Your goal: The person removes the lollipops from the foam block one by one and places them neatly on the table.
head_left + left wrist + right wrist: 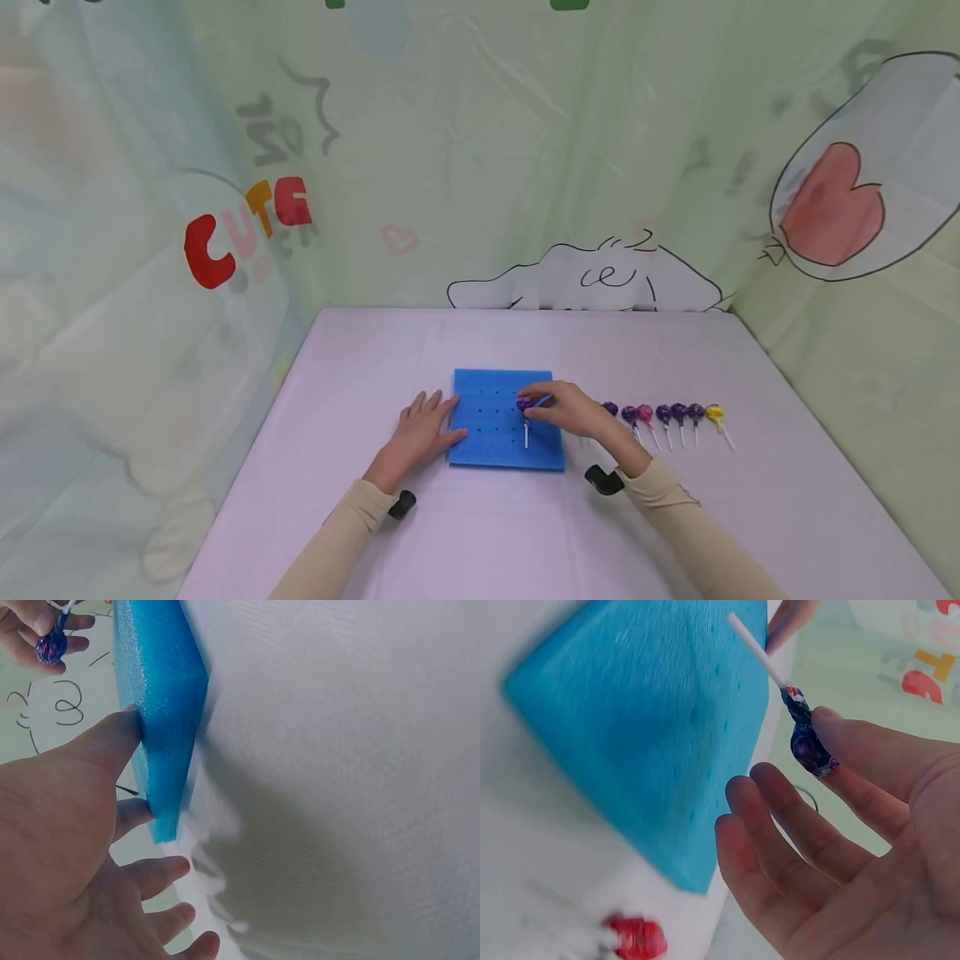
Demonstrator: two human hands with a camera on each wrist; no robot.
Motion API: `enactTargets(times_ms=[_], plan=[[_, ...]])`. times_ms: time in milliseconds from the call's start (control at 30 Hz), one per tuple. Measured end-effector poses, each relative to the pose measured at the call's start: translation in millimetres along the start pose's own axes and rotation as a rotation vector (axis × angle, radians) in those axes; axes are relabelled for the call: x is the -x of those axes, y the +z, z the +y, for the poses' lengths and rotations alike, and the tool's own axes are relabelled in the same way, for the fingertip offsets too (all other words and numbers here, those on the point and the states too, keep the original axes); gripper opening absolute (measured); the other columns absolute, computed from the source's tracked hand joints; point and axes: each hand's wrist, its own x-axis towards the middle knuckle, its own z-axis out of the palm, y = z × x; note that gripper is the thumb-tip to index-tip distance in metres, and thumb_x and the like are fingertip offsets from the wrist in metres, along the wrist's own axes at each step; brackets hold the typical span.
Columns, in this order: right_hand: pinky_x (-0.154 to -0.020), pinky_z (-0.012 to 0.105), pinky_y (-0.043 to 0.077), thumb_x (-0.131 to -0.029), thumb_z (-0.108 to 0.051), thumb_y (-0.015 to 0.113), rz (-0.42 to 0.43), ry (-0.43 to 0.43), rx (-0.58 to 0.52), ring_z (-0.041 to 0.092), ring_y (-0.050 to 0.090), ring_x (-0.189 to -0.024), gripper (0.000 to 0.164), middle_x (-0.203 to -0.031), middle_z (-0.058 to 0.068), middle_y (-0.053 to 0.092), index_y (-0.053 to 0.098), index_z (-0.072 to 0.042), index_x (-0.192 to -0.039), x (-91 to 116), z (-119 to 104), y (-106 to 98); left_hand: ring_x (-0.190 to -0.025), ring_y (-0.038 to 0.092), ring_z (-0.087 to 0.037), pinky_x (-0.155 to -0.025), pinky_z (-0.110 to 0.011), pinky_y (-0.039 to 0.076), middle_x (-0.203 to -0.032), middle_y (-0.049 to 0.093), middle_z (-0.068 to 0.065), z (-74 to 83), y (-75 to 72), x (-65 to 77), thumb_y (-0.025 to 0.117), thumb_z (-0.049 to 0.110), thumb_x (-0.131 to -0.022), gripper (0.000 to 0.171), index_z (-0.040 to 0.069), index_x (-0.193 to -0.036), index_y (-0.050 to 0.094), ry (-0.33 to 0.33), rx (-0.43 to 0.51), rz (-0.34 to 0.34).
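A blue foam block with rows of small holes lies flat on the table. My left hand rests at its left edge, fingers spread, the thumb touching the foam in the left wrist view. Above the block's right half, my right hand pinches a purple-wrapped lollipop by its candy head between thumb and index finger. Its white stick points down toward the foam. In the right wrist view the other fingers are loosely spread below the lollipop.
Right of the block, a row of lollipops lies on the table, several purple, one pink and one yellow at the far end. The right forearm passes over part of the row. A printed curtain hangs behind and beside the table.
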Motion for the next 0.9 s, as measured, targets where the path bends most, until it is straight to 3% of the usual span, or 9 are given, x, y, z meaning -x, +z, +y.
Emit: enactTargets(times_ms=[433,900], plan=[[-0.075,0.034,0.052,-0.089,-0.013,0.06,-0.011,0.048,0.027,0.027,0.059,-0.092,0.033,-0.107,0.013,0.062,0.058,0.0,-0.119,23,22,-29,-0.135,0.013,-0.041,-0.104,-0.056,0.017,-0.147,0.026,-0.016,-0.3,-0.7,-0.7,0.051,0.053,-0.088,0.068,0.02,-0.143,0.032,0.009,-0.003,0.007],[-0.077,0.04,0.051,-0.088,-0.012,0.061,-0.034,0.129,0.078,0.028,0.06,-0.093,0.033,-0.109,0.017,0.061,0.058,-0.001,-0.119,43,33,-58,-0.135,0.013,-0.04,-0.104,-0.055,0.018,-0.147,0.026,-0.015,-3.1,3.4,-1.6,0.049,0.055,-0.087,0.069,0.021,-0.144,0.031,0.01,-0.015,0.009]])
